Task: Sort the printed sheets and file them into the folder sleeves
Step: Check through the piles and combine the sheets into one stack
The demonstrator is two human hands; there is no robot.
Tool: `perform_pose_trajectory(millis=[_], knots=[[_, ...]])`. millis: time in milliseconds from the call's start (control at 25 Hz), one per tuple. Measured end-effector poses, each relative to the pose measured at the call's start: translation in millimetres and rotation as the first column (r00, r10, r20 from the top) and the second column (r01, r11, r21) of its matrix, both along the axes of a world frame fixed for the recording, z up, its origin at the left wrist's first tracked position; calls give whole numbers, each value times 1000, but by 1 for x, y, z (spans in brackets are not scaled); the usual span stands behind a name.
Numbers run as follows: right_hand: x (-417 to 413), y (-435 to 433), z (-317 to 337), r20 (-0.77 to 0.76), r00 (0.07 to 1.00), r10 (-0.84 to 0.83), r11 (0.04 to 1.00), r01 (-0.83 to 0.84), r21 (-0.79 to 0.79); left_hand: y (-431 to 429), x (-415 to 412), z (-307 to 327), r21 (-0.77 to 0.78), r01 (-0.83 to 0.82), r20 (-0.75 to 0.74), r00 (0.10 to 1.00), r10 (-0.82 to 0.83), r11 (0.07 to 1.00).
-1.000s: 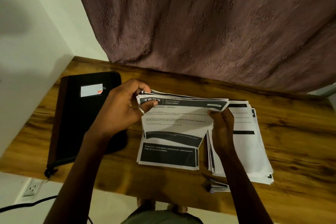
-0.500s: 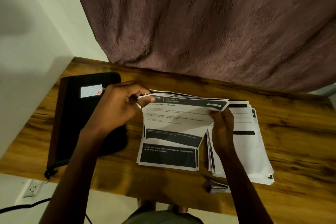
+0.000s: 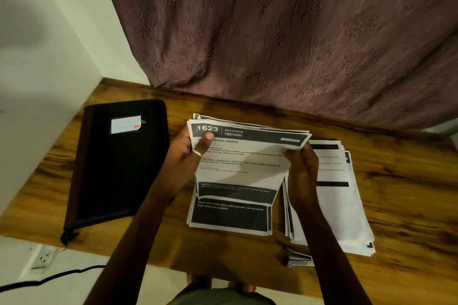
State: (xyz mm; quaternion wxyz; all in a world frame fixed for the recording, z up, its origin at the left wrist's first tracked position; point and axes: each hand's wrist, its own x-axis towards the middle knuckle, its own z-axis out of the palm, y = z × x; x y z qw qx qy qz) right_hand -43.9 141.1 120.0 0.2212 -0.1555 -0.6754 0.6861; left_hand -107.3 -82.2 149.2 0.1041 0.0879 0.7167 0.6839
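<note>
Light and floppy, the white printed sheets with black header bands [image 3: 244,158], raised over the brown wooden worktop [image 3: 409,195], sag between the left hand [image 3: 189,158] and right hand [image 3: 301,168], which pinch the top corners, likely the safest hold.

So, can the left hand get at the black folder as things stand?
Probably, but not freely. The black folder lies closed just beside the left hand, nothing between them. That hand grips a corner of the lifted sheets, though, so the right hand would have to take them first.
</note>
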Motion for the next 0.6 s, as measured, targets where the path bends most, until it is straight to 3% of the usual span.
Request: perform_pose_trajectory(millis=[280,440,600], knots=[[-2,0,2,-22,999,-44,998,43,-49,13,12,1,129,-96,-31,994,101,987],[8,-9,-18,11,999,-48,996,49,-71,13,20,-22,-103,-158,-134,980,144,982],[9,-10,-28,52,997,-63,990,69,-123,16,22,-30,-70,-128,-47,991,125,989]])
